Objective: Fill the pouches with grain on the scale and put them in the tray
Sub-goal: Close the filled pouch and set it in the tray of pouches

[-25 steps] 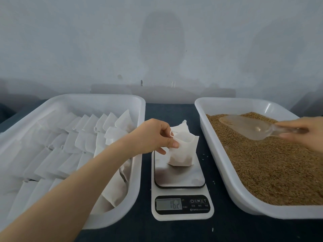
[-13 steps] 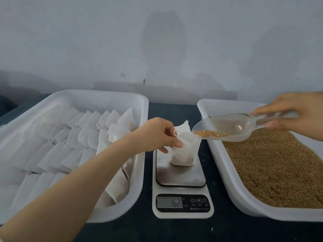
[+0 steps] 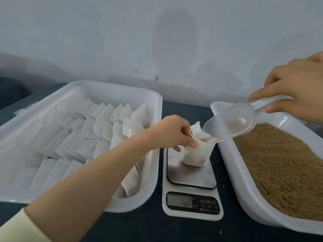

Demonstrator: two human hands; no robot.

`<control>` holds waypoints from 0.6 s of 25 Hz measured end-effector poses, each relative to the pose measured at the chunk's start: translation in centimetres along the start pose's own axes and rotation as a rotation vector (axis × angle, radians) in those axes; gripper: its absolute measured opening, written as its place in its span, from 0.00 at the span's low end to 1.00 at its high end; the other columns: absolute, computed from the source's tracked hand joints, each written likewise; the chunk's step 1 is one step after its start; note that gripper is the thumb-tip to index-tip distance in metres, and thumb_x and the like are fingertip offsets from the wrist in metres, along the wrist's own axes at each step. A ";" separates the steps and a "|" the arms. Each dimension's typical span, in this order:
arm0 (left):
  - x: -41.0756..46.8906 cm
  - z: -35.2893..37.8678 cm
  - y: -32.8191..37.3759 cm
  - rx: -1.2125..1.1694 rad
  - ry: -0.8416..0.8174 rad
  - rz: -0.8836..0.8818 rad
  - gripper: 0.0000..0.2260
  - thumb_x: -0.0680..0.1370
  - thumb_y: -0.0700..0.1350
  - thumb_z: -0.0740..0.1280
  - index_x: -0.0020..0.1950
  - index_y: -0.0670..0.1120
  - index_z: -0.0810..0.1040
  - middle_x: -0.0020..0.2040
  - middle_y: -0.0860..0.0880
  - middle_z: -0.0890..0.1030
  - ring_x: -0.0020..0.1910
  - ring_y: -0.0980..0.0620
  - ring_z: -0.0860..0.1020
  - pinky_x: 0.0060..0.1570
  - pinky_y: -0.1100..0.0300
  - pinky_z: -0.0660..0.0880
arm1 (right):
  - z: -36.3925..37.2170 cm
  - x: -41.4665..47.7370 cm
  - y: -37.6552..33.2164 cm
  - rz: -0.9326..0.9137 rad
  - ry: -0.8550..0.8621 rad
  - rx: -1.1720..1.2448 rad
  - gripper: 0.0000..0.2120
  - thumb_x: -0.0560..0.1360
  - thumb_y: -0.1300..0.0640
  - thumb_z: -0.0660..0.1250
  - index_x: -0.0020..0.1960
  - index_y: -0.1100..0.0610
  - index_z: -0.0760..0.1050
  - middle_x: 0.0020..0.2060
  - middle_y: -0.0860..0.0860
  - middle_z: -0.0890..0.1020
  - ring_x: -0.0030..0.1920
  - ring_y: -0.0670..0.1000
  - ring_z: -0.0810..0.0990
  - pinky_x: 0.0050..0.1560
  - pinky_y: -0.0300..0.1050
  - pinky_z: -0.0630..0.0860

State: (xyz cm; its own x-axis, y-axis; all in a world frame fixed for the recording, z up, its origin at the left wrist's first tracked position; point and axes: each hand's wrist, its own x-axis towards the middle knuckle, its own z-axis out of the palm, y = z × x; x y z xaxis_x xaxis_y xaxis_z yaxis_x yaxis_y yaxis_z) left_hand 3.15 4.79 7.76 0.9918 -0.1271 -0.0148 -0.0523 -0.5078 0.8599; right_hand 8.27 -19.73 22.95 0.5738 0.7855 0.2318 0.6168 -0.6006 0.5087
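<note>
A small white pouch [image 3: 196, 155] stands on the steel plate of the kitchen scale [image 3: 191, 182]. My left hand [image 3: 172, 132] pinches the pouch's open top edge and holds it upright. My right hand [image 3: 295, 89] grips the handle of a clear plastic scoop [image 3: 230, 122], tilted down to the left with its lip over the pouch mouth. Brown grain slides from the lip into the pouch. The scale display [image 3: 180, 200] shows digits that look like 162. The white tray on the left [image 3: 150, 193] holds several rows of white pouches [image 3: 83, 135].
A white tray on the right [image 3: 244, 198] is filled with brown grain [image 3: 283, 170]. Both trays flank the scale closely on a dark tabletop [image 3: 157, 226]. A few stray grains lie on the table beside the scale. A pale wall stands behind.
My right hand lifted the scoop out of the grain tray, carried it left to the pouch and tipped it; the grain has run down to the lip. My left hand stayed on the pouch.
</note>
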 end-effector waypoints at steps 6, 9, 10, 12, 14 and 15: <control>-0.2 -0.1 0.1 -0.001 0.009 -0.016 0.11 0.71 0.43 0.76 0.43 0.40 0.76 0.35 0.53 0.80 0.36 0.55 0.80 0.40 0.56 0.82 | 3.5 -2.1 2.4 0.007 0.124 0.001 0.15 0.73 0.39 0.54 0.58 0.31 0.67 0.42 0.38 0.66 0.43 0.50 0.70 0.45 0.64 0.70; -0.4 -0.1 0.3 0.031 0.018 -0.022 0.13 0.71 0.44 0.76 0.45 0.38 0.76 0.37 0.54 0.79 0.38 0.52 0.81 0.40 0.58 0.82 | 7.3 -5.7 4.3 0.336 0.094 0.270 0.14 0.74 0.43 0.63 0.53 0.25 0.65 0.39 0.38 0.70 0.40 0.49 0.74 0.41 0.59 0.75; -0.4 -0.1 0.4 0.052 0.024 -0.025 0.13 0.72 0.45 0.75 0.45 0.38 0.76 0.38 0.54 0.79 0.39 0.51 0.82 0.40 0.59 0.82 | 9.0 -6.8 3.6 0.450 0.067 0.371 0.17 0.73 0.47 0.66 0.52 0.26 0.65 0.37 0.38 0.72 0.36 0.48 0.75 0.40 0.54 0.77; -0.6 -0.1 0.6 0.091 0.033 -0.021 0.12 0.72 0.47 0.75 0.44 0.40 0.76 0.38 0.55 0.79 0.38 0.52 0.81 0.40 0.60 0.82 | 11.9 -7.4 1.3 0.700 -0.048 0.586 0.11 0.73 0.49 0.68 0.54 0.37 0.74 0.32 0.42 0.77 0.29 0.50 0.78 0.35 0.49 0.79; -0.7 -0.1 0.7 0.101 0.037 -0.010 0.10 0.73 0.47 0.74 0.42 0.45 0.75 0.36 0.55 0.80 0.35 0.55 0.80 0.42 0.58 0.82 | 14.3 -6.6 -0.7 0.807 -0.245 0.599 0.09 0.75 0.46 0.65 0.48 0.51 0.78 0.31 0.48 0.80 0.28 0.49 0.80 0.28 0.43 0.76; -0.7 -0.1 0.7 0.094 0.041 -0.010 0.09 0.73 0.46 0.74 0.41 0.46 0.74 0.35 0.55 0.80 0.35 0.55 0.79 0.44 0.57 0.82 | 15.0 -6.1 -1.5 0.817 -0.363 0.557 0.12 0.77 0.46 0.63 0.45 0.54 0.77 0.31 0.49 0.80 0.29 0.48 0.80 0.26 0.40 0.73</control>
State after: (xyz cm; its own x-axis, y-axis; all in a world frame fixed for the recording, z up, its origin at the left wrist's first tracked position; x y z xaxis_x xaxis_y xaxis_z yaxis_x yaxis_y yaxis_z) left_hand 2.40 4.58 8.44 0.9962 -0.0872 -0.0008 -0.0507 -0.5869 0.8080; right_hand 11.89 -25.81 8.37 0.9969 0.0749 0.0238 0.0778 -0.9834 -0.1641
